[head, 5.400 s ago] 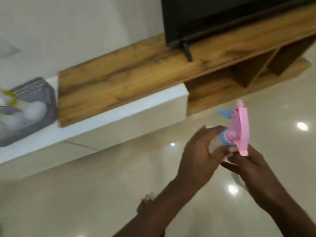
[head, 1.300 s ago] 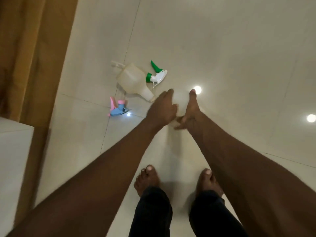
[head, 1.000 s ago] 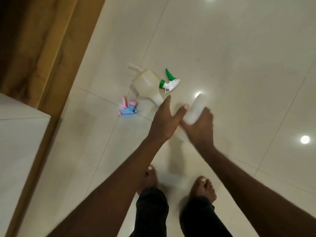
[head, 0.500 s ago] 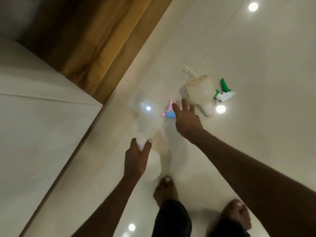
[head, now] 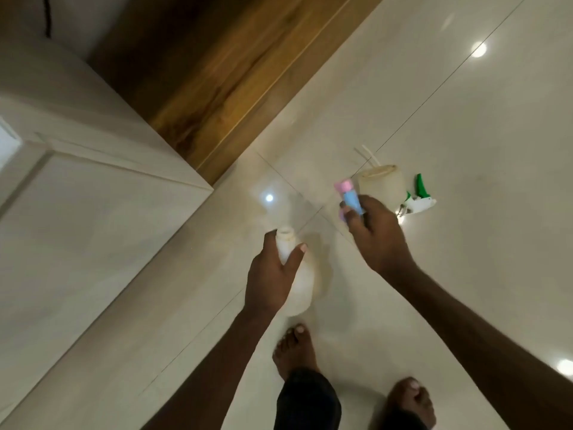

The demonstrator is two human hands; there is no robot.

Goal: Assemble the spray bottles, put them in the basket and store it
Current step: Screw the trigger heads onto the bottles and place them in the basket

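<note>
My left hand (head: 271, 276) grips a white capless bottle (head: 297, 283) by its neck, open mouth pointing up, held above the floor. My right hand (head: 373, 234) holds a pink and blue spray head (head: 349, 197) lifted off the tiles, to the right of the bottle and apart from it. Behind my right hand a second translucent bottle (head: 383, 186) lies on its side on the floor. A green and white spray head (head: 420, 198) lies beside that bottle, and a thin white tube (head: 367, 155) lies behind it. The basket is out of view.
A white cabinet (head: 77, 212) fills the left side, with a brown wooden panel (head: 217, 72) behind it. Glossy cream floor tiles (head: 465, 119) reflect ceiling lights. My bare feet (head: 296, 349) stand at the bottom of the view.
My right hand has picked the pink and blue spray head off the floor. My left hand keeps hold of the white bottle. The view has swung toward the cabinet.
</note>
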